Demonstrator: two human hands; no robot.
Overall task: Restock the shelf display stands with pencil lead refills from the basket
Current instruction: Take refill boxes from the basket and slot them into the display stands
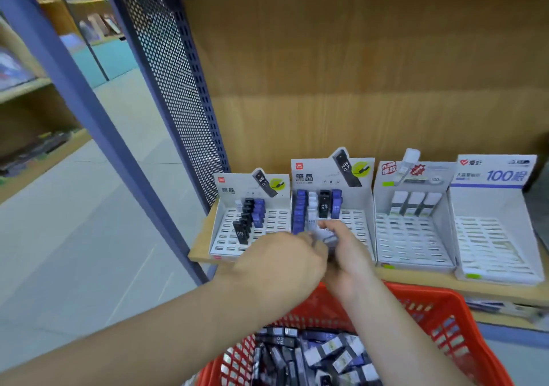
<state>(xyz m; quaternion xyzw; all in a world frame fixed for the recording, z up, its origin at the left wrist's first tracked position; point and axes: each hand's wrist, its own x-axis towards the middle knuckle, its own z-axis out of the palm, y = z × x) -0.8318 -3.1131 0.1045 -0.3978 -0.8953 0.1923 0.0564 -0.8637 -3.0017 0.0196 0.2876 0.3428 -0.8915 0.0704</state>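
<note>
Where left hand (282,262) meets right hand (349,252) over stand (364,204) | right fingers pinch white refill (328,234) | left fingers: cannot tell

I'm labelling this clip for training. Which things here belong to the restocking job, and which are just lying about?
Job: display stands, red basket, loose refills in it, white refills held by the right hand, left hand alongside.

Lying about: perforated side panel, goods on the lower shelf, shelves across the aisle.
</note>
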